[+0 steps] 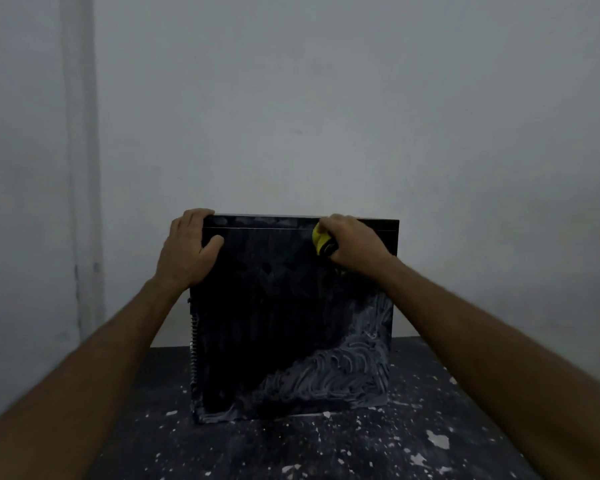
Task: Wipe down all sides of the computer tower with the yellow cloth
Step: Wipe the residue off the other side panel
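The dark, paint-speckled desk (326, 452) carries one large thing: the black, box-shaped metal computer tower (284, 313), standing upright near the desk's far edge, close to the pale wall (326, 98), with a broad side panel facing the camera. The upper and left parts of that panel look dark and mostly wiped. A thick band of grey, streaky residue runs from the lower left corner across the bottom and up the right edge.

The left hand (187, 251) grips the tower's top left corner, its fingers (196, 214) curled over the top edge and the thumb on the facing panel, steadying the case. The right hand (352, 242) is closed round the bunched yellow cloth (318, 237) and presses it against the panel just below the top edge, towards the right corner.

To do this step well, I judge the left hand should brace firmly so the tower does not slide or tip towards the wall. The cloth should travel in overlapping passes down the right edge and along the bottom, refolded to a clean face when it loads up. Top, back and hidden sides remain unjudged.

No containers are visible.
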A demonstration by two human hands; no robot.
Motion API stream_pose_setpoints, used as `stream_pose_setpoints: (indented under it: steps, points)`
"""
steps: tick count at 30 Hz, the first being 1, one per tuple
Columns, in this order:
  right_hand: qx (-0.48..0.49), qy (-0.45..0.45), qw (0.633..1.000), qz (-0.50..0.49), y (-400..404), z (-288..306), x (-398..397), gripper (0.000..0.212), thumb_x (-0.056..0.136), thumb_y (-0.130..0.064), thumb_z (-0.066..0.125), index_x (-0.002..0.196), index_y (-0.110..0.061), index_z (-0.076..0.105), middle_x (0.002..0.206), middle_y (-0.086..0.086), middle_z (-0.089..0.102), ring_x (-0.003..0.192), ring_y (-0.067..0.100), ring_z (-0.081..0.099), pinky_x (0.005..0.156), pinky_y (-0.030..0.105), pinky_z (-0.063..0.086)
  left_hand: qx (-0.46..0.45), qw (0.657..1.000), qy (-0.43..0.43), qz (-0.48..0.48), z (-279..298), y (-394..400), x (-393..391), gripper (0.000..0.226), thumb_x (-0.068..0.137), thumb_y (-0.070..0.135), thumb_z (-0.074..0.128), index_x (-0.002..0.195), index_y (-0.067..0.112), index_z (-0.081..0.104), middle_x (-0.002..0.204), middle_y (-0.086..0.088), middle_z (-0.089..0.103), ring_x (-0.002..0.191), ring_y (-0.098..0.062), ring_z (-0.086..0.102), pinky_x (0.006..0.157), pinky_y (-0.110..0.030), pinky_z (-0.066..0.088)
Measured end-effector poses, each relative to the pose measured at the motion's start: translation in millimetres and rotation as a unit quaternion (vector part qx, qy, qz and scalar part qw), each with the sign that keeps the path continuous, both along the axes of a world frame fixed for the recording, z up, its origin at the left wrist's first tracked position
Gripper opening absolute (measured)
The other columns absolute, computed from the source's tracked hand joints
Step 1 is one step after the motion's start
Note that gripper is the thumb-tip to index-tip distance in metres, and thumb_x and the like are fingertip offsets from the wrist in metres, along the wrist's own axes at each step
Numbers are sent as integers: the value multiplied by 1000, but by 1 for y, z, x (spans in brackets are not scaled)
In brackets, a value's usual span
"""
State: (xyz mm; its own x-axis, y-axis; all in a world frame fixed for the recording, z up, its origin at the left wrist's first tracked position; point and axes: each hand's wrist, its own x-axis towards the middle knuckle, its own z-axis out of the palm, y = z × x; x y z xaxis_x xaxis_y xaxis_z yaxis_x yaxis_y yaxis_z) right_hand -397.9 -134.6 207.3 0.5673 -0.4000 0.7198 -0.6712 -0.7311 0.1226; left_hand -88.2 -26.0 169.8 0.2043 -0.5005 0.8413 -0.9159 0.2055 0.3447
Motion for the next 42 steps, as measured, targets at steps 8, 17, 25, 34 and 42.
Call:
stream_pose_setpoints:
  steps: [8,17,25,34,42]
  points:
    - [-11,-28,999,15,-1,-4,10,38,81,-15,70,118,-16,63,113,6,62,103,32,57,74,40,51,5,1000,2,-4,0,2,1,56,88,36,42,141,18,47,140,0,47,129,-21,38,93,-40,39]
    - [-22,0,1000,-21,11,2,27,42,81,-23,70,120,-20,58,112,8,59,104,34,59,74,41,51,17,1000,-6,-3,2,2,3,59,87,38,43,142,18,45,141,-1,47,129,-22,38,96,-44,41]
    - [-33,-14,999,-20,13,-1,39,37,82,-27,69,118,-20,60,110,7,58,101,32,58,68,36,44,39,999,-16,-12,5,7,10,60,88,37,41,146,20,45,145,-1,47,133,-23,40,102,-43,40]
    - [-31,9,999,-7,14,2,41,42,87,-24,68,129,-20,60,118,9,54,109,32,53,75,44,54,56,998,-36,-10,8,10,15,64,87,36,39,148,20,44,148,0,47,133,-21,39,104,-41,39]
    - [-46,28,999,-1,20,1,55,42,85,-16,68,126,-18,60,118,10,51,109,32,50,66,37,42,60,997,-38,-8,8,12,14,65,87,36,38,149,19,43,148,-2,47,132,-22,39,102,-40,38]
